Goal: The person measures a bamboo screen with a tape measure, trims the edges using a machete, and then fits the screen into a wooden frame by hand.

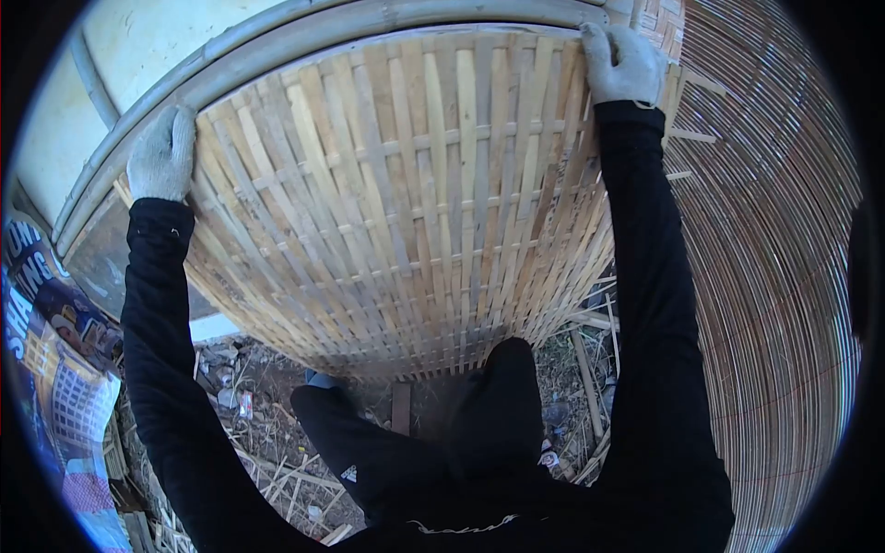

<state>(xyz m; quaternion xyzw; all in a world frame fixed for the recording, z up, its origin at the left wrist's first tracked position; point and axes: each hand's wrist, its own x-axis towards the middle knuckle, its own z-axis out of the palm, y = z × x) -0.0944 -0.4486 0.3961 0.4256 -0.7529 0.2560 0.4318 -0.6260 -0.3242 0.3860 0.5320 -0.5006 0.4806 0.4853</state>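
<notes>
A large woven bamboo panel stands upright before me, its pale strips crossing in an open lattice. My left hand, in a whitish knit glove, is closed on the panel's upper left corner, with its fingertips hidden behind the edge. At the upper right corner my right hand, gloved the same way, grips the top edge with the thumb apart from the fingers. The panel's lower edge reaches down near my knees.
Bamboo poles run along the wall behind the panel. A slatted bamboo blind hangs at right, with loose strip ends beside it. A printed banner is at left. Bamboo scraps and litter cover the ground around my legs.
</notes>
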